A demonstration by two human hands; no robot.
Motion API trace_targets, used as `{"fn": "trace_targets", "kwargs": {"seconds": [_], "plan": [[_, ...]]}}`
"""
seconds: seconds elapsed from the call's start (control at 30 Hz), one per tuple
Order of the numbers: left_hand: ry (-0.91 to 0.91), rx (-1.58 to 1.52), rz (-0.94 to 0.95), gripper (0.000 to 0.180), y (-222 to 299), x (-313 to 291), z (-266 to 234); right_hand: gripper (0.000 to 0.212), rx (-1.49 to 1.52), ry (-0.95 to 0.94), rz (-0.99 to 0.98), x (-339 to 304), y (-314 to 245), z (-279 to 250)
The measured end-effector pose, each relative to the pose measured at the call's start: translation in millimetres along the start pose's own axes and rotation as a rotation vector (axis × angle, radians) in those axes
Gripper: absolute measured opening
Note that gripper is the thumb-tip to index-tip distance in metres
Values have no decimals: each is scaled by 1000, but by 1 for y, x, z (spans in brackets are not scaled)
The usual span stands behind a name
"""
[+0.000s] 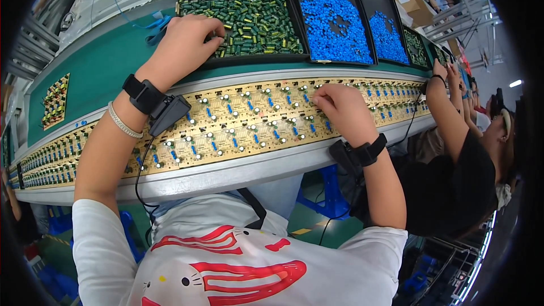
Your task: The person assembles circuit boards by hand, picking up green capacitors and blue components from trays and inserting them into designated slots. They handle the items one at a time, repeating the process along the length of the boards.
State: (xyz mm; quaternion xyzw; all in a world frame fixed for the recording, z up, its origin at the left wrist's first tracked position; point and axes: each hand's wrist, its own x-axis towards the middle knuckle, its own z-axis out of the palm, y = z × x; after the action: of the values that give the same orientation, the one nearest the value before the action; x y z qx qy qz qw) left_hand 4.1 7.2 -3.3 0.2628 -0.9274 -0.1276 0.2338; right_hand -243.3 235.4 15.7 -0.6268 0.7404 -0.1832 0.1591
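Note:
My left hand (pixel 190 39) is at the left end of a black tray (pixel 258 61) heaped with green cylindrical capacitors (pixel 255 25). Its fingers are curled in, and whatever they pinch is hidden. Lower and to the right, my right hand (pixel 345 110) hovers over a long row of tan circuit boards (pixel 266 114), thumb and forefinger pressed together. Anything between those fingertips is too small to make out. The boards carry small blue parts, white-topped parts and green parts. Each wrist wears a black strap with a dark box-shaped device.
Two black trays of small blue components (pixel 334 22) (pixel 388 37) stand right of the green ones. A separate populated board (pixel 55 101) lies on the green mat (pixel 88 88) at left. A co-worker's arm (pixel 445 99) reaches in at right. Black cables hang from my wrist devices.

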Motion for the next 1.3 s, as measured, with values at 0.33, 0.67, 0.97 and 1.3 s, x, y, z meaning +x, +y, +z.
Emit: {"fn": "trace_targets", "kwargs": {"seconds": [0.33,0.67,0.97,1.3], "plan": [[149,20,122,13,9,-4,-7,18,-79,46,37,0,-11,9],[-356,-453,229,19,92,-24,-9,38,-158,-153,-71,30,-18,-40],[-577,-710,-88,17,123,-15,10,27,-299,-44,-246,117,-18,-10],[-319,-365,473,16,159,-11,55,12,-239,6,-209,127,-13,5]]}}
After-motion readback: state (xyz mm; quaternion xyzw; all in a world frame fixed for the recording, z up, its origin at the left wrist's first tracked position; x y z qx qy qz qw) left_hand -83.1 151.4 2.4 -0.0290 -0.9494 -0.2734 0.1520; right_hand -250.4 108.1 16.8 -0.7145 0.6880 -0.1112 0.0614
